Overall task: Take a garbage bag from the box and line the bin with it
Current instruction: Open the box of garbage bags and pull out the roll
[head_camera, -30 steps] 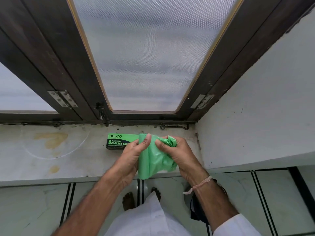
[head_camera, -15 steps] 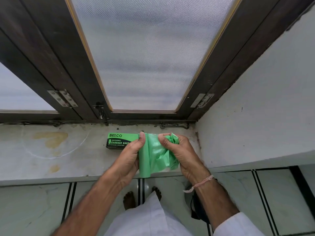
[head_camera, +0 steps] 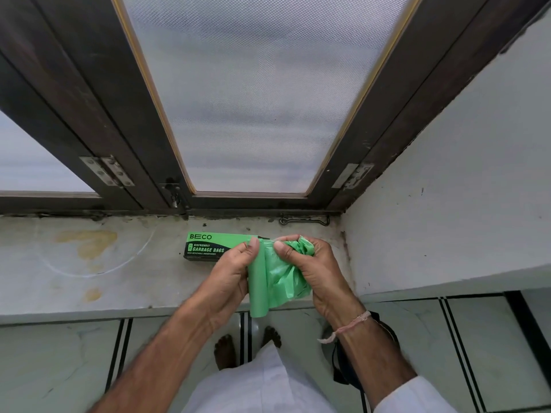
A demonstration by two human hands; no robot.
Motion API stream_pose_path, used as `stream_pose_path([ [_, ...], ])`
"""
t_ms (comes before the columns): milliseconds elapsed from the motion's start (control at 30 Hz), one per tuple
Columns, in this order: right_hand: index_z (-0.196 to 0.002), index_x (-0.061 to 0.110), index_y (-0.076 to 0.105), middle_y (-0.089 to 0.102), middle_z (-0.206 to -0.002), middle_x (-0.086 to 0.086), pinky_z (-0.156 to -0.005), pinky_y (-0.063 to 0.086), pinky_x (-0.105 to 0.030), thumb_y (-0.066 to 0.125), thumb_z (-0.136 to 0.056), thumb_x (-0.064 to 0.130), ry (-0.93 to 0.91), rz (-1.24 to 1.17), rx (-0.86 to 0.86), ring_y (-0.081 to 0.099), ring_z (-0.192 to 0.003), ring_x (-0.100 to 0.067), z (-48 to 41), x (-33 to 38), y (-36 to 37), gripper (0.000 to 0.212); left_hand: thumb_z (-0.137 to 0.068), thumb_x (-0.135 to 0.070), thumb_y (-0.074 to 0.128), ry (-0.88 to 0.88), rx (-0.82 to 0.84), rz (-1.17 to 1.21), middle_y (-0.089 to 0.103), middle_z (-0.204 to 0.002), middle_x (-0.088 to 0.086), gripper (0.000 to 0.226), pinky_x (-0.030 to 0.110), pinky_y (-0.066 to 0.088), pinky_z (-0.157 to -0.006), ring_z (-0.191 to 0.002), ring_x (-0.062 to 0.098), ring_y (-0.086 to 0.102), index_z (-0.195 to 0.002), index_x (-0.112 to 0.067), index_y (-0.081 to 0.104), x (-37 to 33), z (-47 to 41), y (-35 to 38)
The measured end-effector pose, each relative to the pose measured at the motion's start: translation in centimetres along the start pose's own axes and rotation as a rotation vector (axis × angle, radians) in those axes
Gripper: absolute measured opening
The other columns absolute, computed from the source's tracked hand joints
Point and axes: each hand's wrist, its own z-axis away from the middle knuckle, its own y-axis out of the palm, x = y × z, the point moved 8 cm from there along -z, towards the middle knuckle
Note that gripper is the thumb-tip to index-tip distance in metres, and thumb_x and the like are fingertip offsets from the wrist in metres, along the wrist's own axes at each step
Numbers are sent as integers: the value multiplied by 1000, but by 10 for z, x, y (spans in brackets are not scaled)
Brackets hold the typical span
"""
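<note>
A green and black garbage bag box [head_camera: 208, 245] lies on the stained window sill [head_camera: 119, 281], close to the window frame. In front of it I hold a green roll of garbage bags [head_camera: 277, 281] with both hands. My left hand [head_camera: 229, 278] grips the rolled part from the left, thumb on top. My right hand [head_camera: 316, 272] pinches the loose, crumpled bag at the roll's upper right. A dark round bin [head_camera: 343, 368] shows on the floor under my right forearm, mostly hidden.
A dark wooden window frame [head_camera: 372, 174] with frosted glass rises behind the sill. A white wall [head_camera: 447, 204] closes the right side. Below the sill is a tiled floor [head_camera: 59, 368] with my bare feet [head_camera: 247, 347].
My hands and the green roll have shifted slightly toward the box. The right hand has gathered more of the loose bag at the top.
</note>
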Motion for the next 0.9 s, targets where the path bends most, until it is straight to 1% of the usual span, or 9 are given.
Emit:
stream_pose_path([
  [167,-91,7,80,79,-84,-7,-69,60,-29,83,-85,12,-29,3,1,74,-77,-18,1,1,1,9,-100,-36,58,4,-16,14,74,-120,26,48,43,62,-91,-109,37,73,-125,4,66,0,-1,1],
  [367,-91,6,78,76,-80,1,-65,57,-24,80,-87,13,-91,73,7,70,-72,-9,4,2,4,8,-94,-39,63,-26,-17,-11,73,-119,29,55,52,57,-99,-113,45,70,-123,7,67,2,1,5],
  [467,-91,11,77,74,-81,1,-67,58,-29,79,-90,16,-143,126,28,69,-74,-12,4,2,6,5,-98,-39,60,-57,7,-4,72,-120,30,53,50,59,-97,-105,38,73,-122,7,67,5,2,8],
  [533,-91,14,76,73,-83,0,-69,58,-32,77,-91,16,-156,104,53,68,-77,-14,6,0,9,2,-100,-38,59,-77,9,46,73,-119,29,51,52,58,-98,-104,36,73,-123,6,67,8,4,11],
  [600,-89,16,75,71,-84,-2,-70,58,-35,77,-91,14,-159,50,60,67,-78,-17,8,-2,12,4,-102,-33,56,-99,-16,127,74,-113,25,47,52,60,-94,-97,33,75,-125,7,65,10,6,15],
  [667,-89,15,74,70,-87,-9,-75,60,-41,76,-92,11,-155,-22,63,67,-82,-23,8,-6,14,4,-104,-29,54,-117,-29,210,74,-109,23,45,50,59,-95,-95,30,75,-127,9,64,13,8,20],
  [733,-89,14,73,70,-93,-23,-84,60,-50,75,-92,10,-152,-79,56,69,-89,-32,10,-9,16,5,-104,-28,53,-130,-36,252,76,-105,21,43,49,57,-98,-93,28,75,-125,9,64,15,9,22],
  [800,-90,13,72,68,-97,-30,-89,58,-55,74,-92,9,-142,-127,42,69,-93,-37,10,-13,18,5,-104,-27,54,-140,-50,284,77,-99,18,40,46,58,-96,-89,25,76,-124,7,65,16,8,21],
  [900,-90,10,70,67,-95,-21,-88,59,-51,75,-90,8,-127,-207,30,68,-92,-36,11,-14,20,6,-103,-26,55,-159,-55,351,77,-98,17,36,44,62,-89,-87,25,77,-118,4,65,18,6,24],
])
